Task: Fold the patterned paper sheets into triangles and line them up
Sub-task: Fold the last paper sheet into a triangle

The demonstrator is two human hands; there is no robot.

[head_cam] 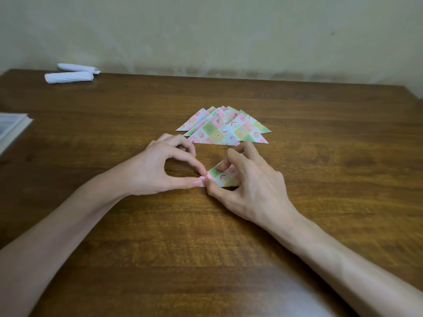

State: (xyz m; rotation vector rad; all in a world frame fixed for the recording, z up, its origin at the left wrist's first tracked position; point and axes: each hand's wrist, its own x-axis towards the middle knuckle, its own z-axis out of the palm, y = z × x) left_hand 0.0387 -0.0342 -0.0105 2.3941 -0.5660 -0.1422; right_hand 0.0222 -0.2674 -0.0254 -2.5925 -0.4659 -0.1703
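**Creasing one more triangle in front of the finished pile**

The landmark is the pile of folded triangles (223,129), which lie overlapped and fanned on the tabletop (206,248), points away from the person. Just on the near side of that pile, apart from it, is the patterned sheet (225,176) now in work. It already shows a triangular outline and rests on or just above the wood.

The left hand (160,167) pinches the sheet's left corner between thumb and forefinger, its other fingers curled loosely above. The right hand (249,186) covers the sheet's right part. Its forefinger is bent down onto the upper face and its thumb lies along the near edge, so it nips the paper too.

The sheet looks thin and light. It should take a crease easily, slide on the smooth wood, and shift or spring open if let go before the fold is pressed flat. I judge the best hold to be at the corners and along the folded edge, as now. A firm run of a fingertip along the crease would set it. The sheet could then be lifted by one corner and set against the pile.

Far to the left of the pile, and beyond it, lie two white paper rolls (68,77). A book (11,126) shows at the left edge.
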